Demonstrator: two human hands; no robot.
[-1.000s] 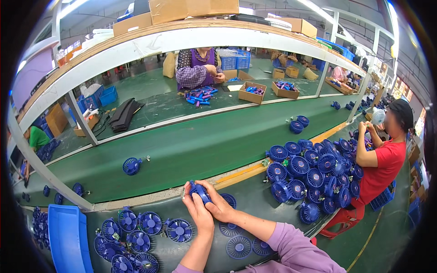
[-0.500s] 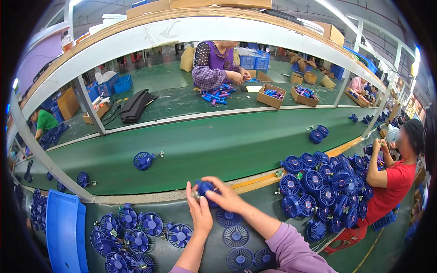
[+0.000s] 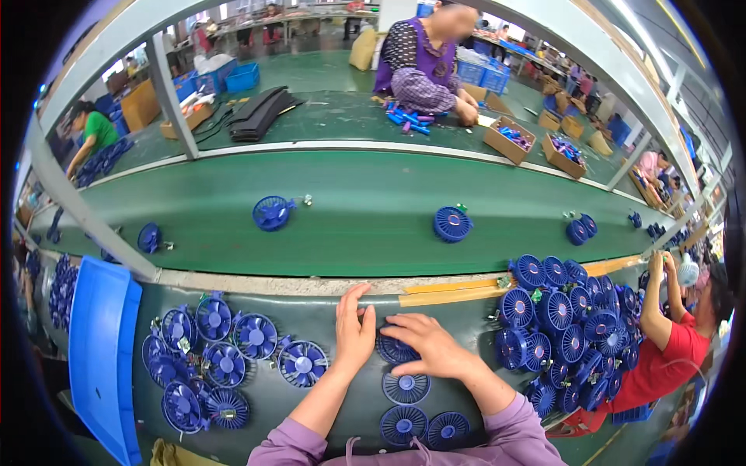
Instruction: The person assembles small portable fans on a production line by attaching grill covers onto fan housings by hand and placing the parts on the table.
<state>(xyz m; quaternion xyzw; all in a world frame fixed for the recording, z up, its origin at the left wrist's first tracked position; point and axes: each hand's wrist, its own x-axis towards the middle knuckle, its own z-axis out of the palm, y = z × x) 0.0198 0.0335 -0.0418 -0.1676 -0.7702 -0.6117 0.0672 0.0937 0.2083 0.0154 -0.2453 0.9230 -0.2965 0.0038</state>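
Observation:
My left hand (image 3: 355, 334) rests above the dark bench with its fingers stretched out and holds nothing. Beside it, my right hand (image 3: 429, 346) spreads its fingers over a round blue fan grille (image 3: 395, 351), partly covering it; whether it touches the grille I cannot make out. Nearer to me lie more loose blue grilles (image 3: 406, 387), set out flat. Left of my left hand sits a blue fan with its blades showing (image 3: 302, 363). A blue fan with a small green board (image 3: 452, 224) lies on the green belt beyond my hands.
A blue plastic bin (image 3: 105, 357) stands at the left, next to a group of open fans (image 3: 225, 363). A heap of blue fans (image 3: 571, 326) covers the right. Further fans (image 3: 273, 213) lie on the conveyor belt (image 3: 365, 248). A person in red (image 3: 668, 353) sits at right.
The blue fan between my hands has left them, and a fan now lies on the belt ahead. My hands have separated, the right one drawing toward the grilles. The view has shifted.

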